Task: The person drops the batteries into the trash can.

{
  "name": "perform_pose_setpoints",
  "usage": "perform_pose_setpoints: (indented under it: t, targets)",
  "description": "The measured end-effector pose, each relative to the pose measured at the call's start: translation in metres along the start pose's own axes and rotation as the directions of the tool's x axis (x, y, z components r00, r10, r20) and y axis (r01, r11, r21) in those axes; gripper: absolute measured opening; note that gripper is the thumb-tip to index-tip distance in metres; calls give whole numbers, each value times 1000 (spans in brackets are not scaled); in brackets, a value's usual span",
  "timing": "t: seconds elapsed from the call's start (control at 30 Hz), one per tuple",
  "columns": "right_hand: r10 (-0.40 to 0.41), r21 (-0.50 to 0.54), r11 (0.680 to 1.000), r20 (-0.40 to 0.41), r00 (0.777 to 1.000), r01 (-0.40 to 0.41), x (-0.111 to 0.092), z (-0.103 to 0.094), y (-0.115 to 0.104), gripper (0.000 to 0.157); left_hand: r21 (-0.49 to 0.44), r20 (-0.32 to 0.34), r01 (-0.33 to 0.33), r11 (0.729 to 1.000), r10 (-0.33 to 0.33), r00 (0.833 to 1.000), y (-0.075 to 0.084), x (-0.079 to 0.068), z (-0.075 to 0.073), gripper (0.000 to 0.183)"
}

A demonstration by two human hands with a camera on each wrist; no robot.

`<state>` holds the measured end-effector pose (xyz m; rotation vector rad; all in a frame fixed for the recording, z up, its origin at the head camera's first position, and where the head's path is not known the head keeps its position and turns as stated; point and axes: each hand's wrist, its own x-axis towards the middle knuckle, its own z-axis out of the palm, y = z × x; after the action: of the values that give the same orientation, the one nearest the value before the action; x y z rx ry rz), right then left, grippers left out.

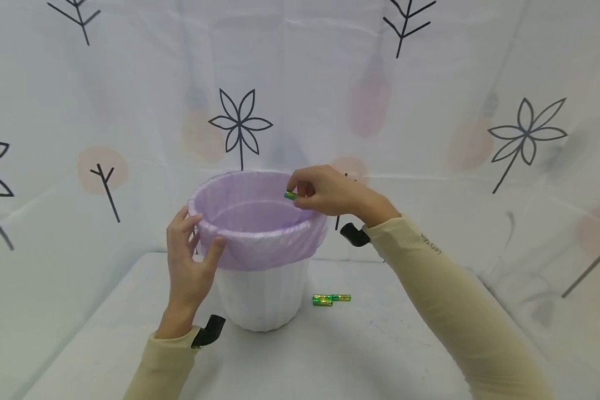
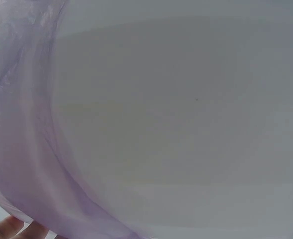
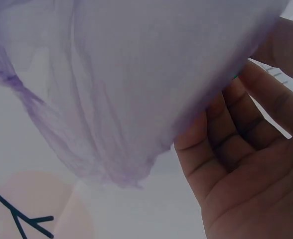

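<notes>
A white trash bin (image 1: 262, 300) stands upright, its top lined with a light purple bag (image 1: 260, 253) folded over the rim. My left hand (image 1: 192, 261) holds the bin at its left side, fingers and thumb spread around the bag-covered rim; a few of its fingertips (image 2: 32, 230) show in the left wrist view. Over the right part of the bin's mouth, my right hand (image 1: 330, 191) pinches a small green battery (image 1: 290, 195) between thumb and fingers. In the right wrist view the bag (image 3: 101, 99) hides nearly all of that battery. The bin's bottom is hidden.
Several green and gold batteries (image 1: 323, 300) lie together on the white table (image 1: 380, 333), right of the bin's base. A white cloth (image 1: 300, 111) printed with flowers and branches hangs behind and at both sides.
</notes>
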<state>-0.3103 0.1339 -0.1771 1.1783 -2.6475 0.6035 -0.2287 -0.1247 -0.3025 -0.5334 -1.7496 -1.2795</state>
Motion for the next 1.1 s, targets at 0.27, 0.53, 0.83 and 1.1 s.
perform_pose_setpoints:
  t: [0.27, 0.53, 0.83, 1.1]
  targets:
    - [-24, -5, 1000, 45, 999, 24, 21, 14, -2, 19, -11, -3, 0, 1000, 0, 1000, 0, -1, 0, 49]
    - [12, 2, 1000, 84, 996, -13, 32, 24, -1, 18, -13, 0, -3, 1000, 3, 1000, 0, 0, 0, 50]
    - [51, -13, 999, 108, 993, -50, 41, 34, -1, 18, -18, -7, 4, 1000, -4, 1000, 1, 0, 0, 48]
    - [11, -37, 999, 109, 994, -7, 48, 40, -2, 16, -17, -1, -1, 1000, 0, 1000, 2, 0, 0, 48]
